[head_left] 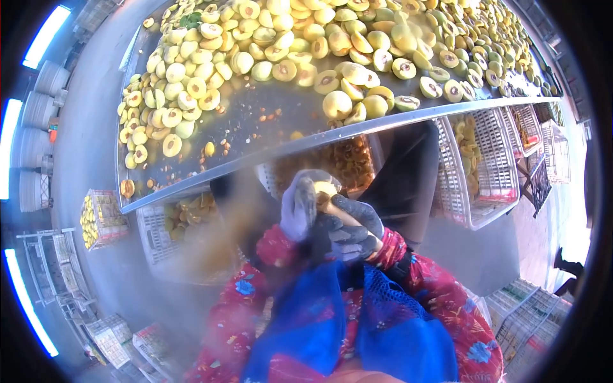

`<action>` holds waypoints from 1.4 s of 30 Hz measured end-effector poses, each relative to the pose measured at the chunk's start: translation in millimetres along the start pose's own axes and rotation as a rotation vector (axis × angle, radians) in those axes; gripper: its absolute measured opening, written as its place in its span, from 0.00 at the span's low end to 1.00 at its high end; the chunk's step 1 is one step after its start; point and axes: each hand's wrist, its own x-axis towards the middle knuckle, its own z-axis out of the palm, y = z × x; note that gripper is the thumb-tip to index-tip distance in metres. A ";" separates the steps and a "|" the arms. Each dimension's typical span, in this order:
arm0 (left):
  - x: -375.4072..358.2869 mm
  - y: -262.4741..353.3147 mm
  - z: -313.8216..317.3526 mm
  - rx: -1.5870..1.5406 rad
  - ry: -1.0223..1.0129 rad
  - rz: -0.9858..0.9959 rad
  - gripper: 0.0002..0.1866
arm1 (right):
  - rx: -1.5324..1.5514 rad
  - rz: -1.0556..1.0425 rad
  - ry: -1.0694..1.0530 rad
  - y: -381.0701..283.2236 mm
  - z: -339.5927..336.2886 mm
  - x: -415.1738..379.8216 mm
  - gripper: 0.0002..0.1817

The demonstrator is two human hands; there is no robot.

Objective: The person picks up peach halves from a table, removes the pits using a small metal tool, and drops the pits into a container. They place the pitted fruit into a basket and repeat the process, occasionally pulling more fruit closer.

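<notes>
Both my hands wear grey-and-white work gloves and meet just below the table edge. My left hand (301, 203) is closed around a yellow peach half (325, 189), most of it hidden by the fingers. My right hand (359, 230) wraps around a pale, wood-coloured tool handle (345, 217) whose upper end meets the fruit; its working tip is hidden. Beyond the hands, many halved peaches (185, 83), several with brown stones in the cut face, lie heaped on the metal table (249, 127).
A crate of brown stones and scraps (338, 163) sits under the table edge, between my dark-clad knees. White crates with fruit stand left (150, 236) and right (476, 220). Stacked buckets (38, 140) line the far left. Small scraps dot the metal tabletop.
</notes>
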 end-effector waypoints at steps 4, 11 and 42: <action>-6.5 -18.7 -11.7 -0.275 0.486 -0.387 0.24 | -0.047 -0.160 -0.032 -4.4 24.8 11.5 0.25; -26.2 53.4 -119.7 1.630 0.623 -0.514 0.25 | -0.383 -0.386 0.624 -41.1 34.5 -8.5 0.22; 28.4 17.6 -23.7 -0.308 0.103 -0.217 0.20 | -1.385 -0.910 0.793 -36.7 63.3 54.8 0.25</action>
